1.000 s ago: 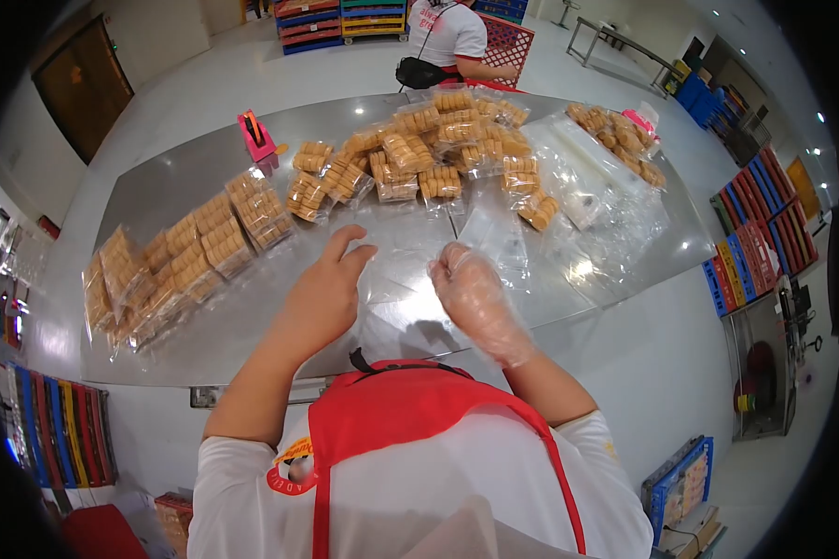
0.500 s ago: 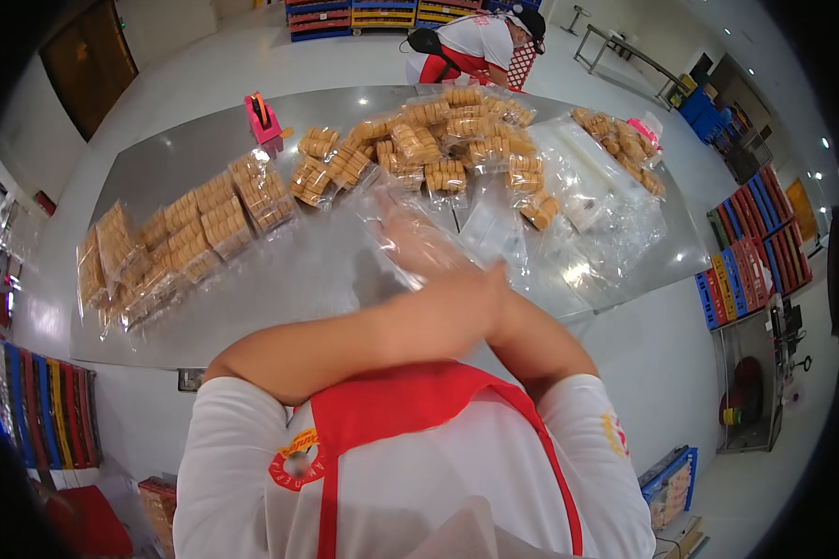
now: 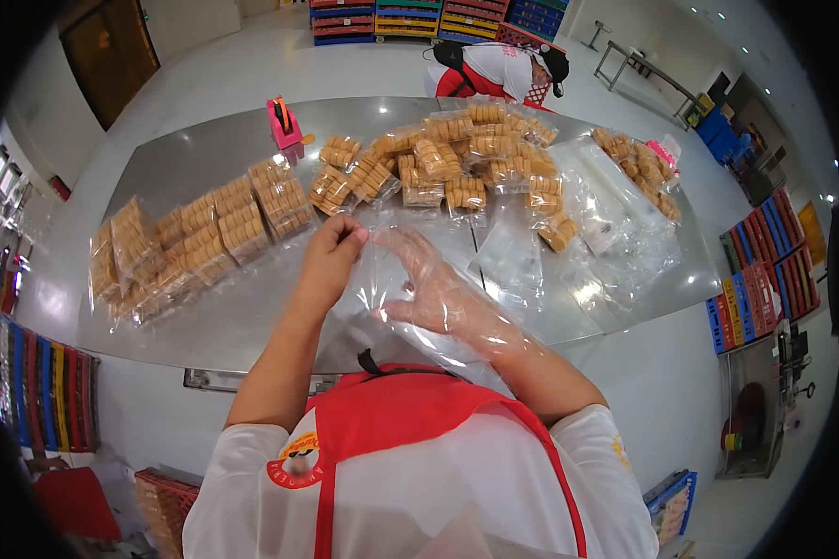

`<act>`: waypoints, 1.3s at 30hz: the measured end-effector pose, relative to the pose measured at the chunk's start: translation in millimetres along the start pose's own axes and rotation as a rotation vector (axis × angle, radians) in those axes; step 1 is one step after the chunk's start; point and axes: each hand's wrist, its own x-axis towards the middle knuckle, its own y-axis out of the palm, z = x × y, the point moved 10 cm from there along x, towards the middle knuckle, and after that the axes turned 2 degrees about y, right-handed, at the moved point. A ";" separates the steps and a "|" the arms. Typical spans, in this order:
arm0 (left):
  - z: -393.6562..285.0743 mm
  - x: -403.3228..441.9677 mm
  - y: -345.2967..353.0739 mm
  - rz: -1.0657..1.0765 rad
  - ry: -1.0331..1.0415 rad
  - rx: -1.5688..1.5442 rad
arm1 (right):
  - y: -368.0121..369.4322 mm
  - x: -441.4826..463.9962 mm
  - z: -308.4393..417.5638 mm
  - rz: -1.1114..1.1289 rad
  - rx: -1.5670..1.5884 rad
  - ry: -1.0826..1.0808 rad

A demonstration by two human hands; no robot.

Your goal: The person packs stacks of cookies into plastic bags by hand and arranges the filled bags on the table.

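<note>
A clear plastic bag (image 3: 494, 347) is drawn over my right hand (image 3: 429, 291) and reaches down onto the forearm. Inside it, the fingers and thumb are spread apart, pointing left and away from me. My left hand (image 3: 336, 253), bare, pinches the far end of the bag between thumb and fingertips, just left of the right fingertips. Beyond both hands lies a loose pile of clear packs of round tan biscuits (image 3: 438, 160). Stacked rows of biscuit packs (image 3: 196, 228) stand to the left.
Both hands are above a metal table (image 3: 345, 116). A pink tape dispenser (image 3: 284, 123) sits at its far side. Flat clear bags (image 3: 615, 233) and a bag of loose biscuits (image 3: 639, 168) lie right. Across the table a person (image 3: 494, 70) bends over. Coloured crates (image 3: 764, 252) stand farther off.
My left hand was blurred across my right wrist; it has moved left and away from me to the bag's far end. My right fingers have spread, and the view has shifted slightly.
</note>
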 end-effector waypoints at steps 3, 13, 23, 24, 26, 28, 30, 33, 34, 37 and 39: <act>6.0 -1.6 -37.9 -0.155 -0.007 -0.138 | -16.4 -27.9 20.7 0.030 -0.061 -0.077; 52.4 -22.0 29.9 -0.047 -0.211 -0.265 | -6.4 -44.4 -7.9 0.060 -0.168 -0.093; 76.8 -40.0 22.6 -0.134 -0.274 -0.357 | -6.7 -46.4 -63.5 -0.254 -0.044 0.009; 84.5 -35.2 14.3 -0.159 -0.268 -0.292 | 0.5 -48.5 -78.2 -0.172 0.062 0.087; 114.8 -20.3 -15.6 -0.209 -0.261 -0.165 | 11.0 -60.2 -91.2 0.014 0.092 0.152; 135.7 -1.4 -40.4 -0.213 -0.272 -0.097 | 9.2 -81.7 -93.9 0.217 -0.062 0.127; 149.2 13.1 -65.1 -0.228 -0.318 -0.049 | -18.9 -104.8 -98.7 0.236 0.019 0.243; 161.9 13.6 -92.2 -0.310 -0.340 0.032 | -75.6 -119.6 -128.6 0.050 0.108 0.462; 156.0 6.8 -99.7 -0.367 -0.280 0.083 | -94.1 -116.1 -138.3 -0.052 0.132 0.537; 128.3 -35.9 -108.7 -0.537 -0.065 0.187 | -133.1 -59.9 -120.9 -0.307 -0.355 0.336; 122.2 -75.7 -102.5 -0.605 0.092 0.163 | -121.5 -11.3 -108.9 -0.325 -0.519 0.226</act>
